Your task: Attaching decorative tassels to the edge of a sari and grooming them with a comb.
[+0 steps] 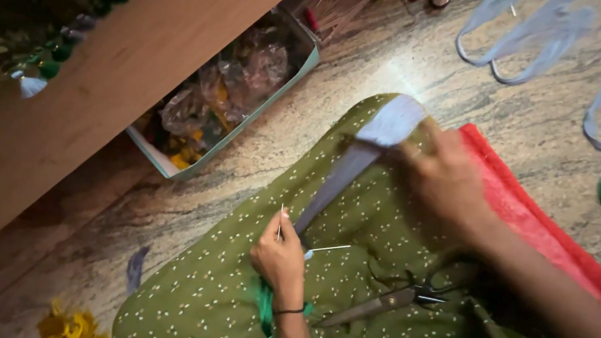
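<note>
The left hand (280, 254) pinches a thin needle (279, 222) over soft green dotted cloth (223, 297). The right hand (443, 180) presses a pale blue strip (363, 157) flat on it. Metal scissors (387, 302) lie nearby.

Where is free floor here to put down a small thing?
Bare stone floor lies between the tin box and the green cloth, and beyond the red cloth towards the grey straps. Crowded: the lap, with both hands and scissors.
</note>
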